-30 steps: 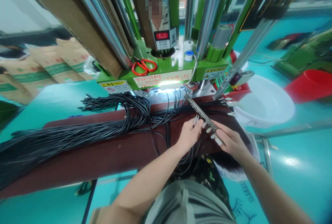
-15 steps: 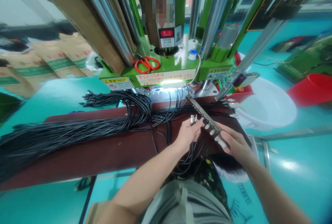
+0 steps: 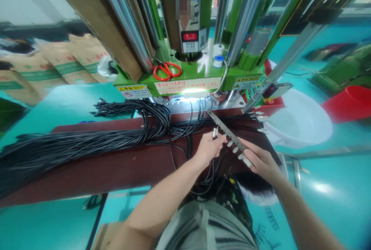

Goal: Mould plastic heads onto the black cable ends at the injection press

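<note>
My left hand pinches a small metal cable plug beside a long slim metal fixture bar. My right hand grips the near end of that bar, which slants up toward the machine. Several silver plugs sit in a row along the bar. Black cables lie in a thick bundle across the dark red worktop and hang down over its near edge by my hands.
A green press machine with chrome columns stands behind the worktop; red-handled scissors and a tape roll lie on it. A white basin and a red tub sit at right. Paper sacks are stacked at left.
My left hand has brought a plug up toward the middle of the bar. The right hand keeps its hold on the bar's near end. The view shifted slightly.
</note>
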Demonstrator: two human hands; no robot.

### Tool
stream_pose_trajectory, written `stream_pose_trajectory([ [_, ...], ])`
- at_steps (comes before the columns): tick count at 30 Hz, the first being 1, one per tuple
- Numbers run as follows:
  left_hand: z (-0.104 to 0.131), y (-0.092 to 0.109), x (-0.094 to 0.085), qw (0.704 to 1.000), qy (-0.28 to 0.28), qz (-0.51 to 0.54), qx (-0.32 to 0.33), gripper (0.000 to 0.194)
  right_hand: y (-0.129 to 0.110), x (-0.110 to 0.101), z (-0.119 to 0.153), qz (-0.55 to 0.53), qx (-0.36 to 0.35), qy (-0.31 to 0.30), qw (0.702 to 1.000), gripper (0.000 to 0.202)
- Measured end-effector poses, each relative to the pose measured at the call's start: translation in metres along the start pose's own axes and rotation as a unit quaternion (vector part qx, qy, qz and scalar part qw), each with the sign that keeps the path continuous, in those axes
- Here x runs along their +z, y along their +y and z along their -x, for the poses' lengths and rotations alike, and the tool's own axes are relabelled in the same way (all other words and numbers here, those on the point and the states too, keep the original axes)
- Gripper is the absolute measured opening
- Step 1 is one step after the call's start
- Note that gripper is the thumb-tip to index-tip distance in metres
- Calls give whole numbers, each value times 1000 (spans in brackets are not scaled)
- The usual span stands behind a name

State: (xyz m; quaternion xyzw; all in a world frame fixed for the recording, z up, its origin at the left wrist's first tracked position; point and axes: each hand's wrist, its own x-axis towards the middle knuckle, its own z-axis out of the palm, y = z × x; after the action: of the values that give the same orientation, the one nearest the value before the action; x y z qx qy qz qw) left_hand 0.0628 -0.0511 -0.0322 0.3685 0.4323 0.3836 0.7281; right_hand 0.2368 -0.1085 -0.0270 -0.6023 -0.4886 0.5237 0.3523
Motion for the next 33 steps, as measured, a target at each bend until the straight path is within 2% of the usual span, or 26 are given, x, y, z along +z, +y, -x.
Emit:
stream_pose_trajectory([
  [4,-1,-1,-6,990,-19,-114,79,46,-3,-1,1,-59,12,21,998,52],
  [7,-1,1,-10,987,-21,-124,100,48,-8,-2,3,-85,29,25,996,48],
  [9,0,4,-11,993,-41,-79,73,46,-10,-3,4,-84,46,30,995,48],
  [12,2,7,-11,994,-112,-8,9,49,-9,-5,4,-64,58,27,996,49],
  [18,5,14,-14,975,-196,71,-69,50,-3,-11,2,-63,42,-12,997,53],
  [23,3,16,-18,954,-255,118,-105,48,-6,-11,3,-74,48,-17,996,52],
  [28,-2,15,-23,937,-290,144,-130,48,-7,-11,2,-92,49,-26,994,49],
  [33,-5,16,-27,932,-291,167,-136,47,-4,-12,3,-105,66,-21,992,50],
])
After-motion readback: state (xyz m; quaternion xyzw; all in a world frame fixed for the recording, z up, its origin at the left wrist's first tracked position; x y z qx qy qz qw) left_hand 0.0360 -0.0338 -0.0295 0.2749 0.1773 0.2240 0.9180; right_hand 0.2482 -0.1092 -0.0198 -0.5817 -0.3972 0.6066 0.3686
